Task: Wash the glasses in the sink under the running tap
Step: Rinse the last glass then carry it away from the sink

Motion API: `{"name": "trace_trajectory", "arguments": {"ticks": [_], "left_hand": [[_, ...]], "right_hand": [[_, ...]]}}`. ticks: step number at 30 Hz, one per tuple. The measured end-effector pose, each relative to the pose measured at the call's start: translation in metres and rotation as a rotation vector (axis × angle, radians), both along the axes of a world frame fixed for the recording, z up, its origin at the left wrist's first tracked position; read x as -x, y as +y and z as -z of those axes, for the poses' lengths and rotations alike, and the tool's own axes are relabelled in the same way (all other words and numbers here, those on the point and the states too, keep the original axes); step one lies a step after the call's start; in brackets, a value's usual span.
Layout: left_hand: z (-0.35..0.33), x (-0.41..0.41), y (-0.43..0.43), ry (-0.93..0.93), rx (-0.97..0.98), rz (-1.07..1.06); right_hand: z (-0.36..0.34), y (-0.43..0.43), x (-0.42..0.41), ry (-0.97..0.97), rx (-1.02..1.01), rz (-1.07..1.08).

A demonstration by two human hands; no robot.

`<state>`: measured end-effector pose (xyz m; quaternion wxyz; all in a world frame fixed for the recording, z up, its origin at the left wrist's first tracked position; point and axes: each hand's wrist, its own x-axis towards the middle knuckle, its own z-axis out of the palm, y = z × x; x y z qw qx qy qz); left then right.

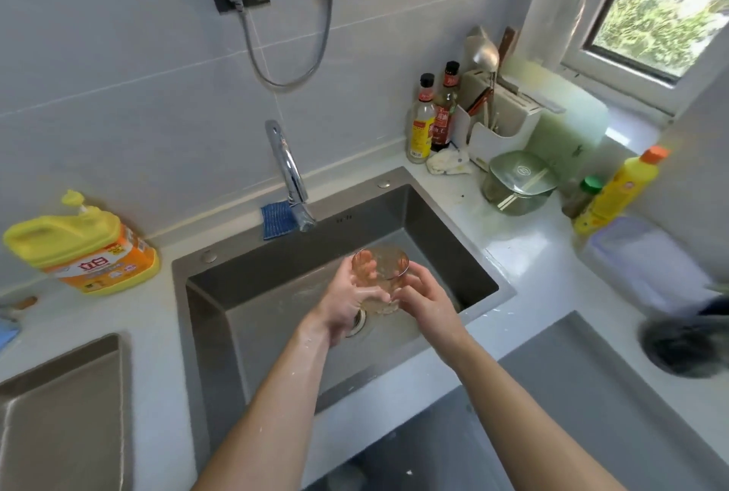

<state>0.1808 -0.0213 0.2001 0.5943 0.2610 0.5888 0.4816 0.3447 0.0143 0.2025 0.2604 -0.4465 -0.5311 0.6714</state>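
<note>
A clear glass (384, 265) is held over the grey steel sink (453, 254), just below and to the right of the chrome tap (290, 179). My left hand (347, 301) has its fingers reaching inside the glass, seen through the wall. From the right side, my right hand (422, 297) grips the glass around its outside. The glass tilts with its mouth toward the wall. Whether water runs from the tap cannot be made out. The drain (358, 323) lies partly hidden under my left hand.
A yellow and orange detergent jug (83, 250) stands left of the sink, a blue sponge (278, 220) at its back rim. Sauce bottles (434, 115), a utensil holder (497, 127), a lidded green container (518, 182) and a yellow bottle (619, 190) crowd the right counter. A steel tray (59, 411) lies at lower left.
</note>
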Motion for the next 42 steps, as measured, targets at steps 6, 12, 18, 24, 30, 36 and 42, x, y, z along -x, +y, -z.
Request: {"name": "trace_trajectory", "arguments": {"ticks": [6,12,18,24,30,36,42], "left_hand": [[-0.02,-0.098,-0.004,-0.007,-0.066,0.119],[-0.043,-0.197,-0.016,-0.057,-0.163,0.235],[-0.055,-0.279,-0.023,-0.078,-0.17,0.361],[-0.057,-0.341,-0.005,-0.002,-0.178,0.564],[-0.049,-0.397,0.028,0.037,-0.194,0.794],[-0.039,-0.45,0.064,0.02,-0.213,1.053],[-0.039,-0.497,0.079,0.006,-0.233,1.244]], "right_hand": [[-0.023,-0.021,-0.099,-0.028,-0.055,0.138],[-0.038,-0.049,-0.189,-0.005,-0.106,0.334],[-0.043,-0.071,-0.266,-0.036,-0.128,0.521],[-0.043,-0.081,-0.332,-0.048,-0.076,0.709],[-0.043,-0.088,-0.383,-0.064,-0.057,0.924],[-0.044,-0.094,-0.414,-0.067,-0.06,1.181],[-0.048,-0.104,-0.429,-0.033,-0.094,1.379]]}}
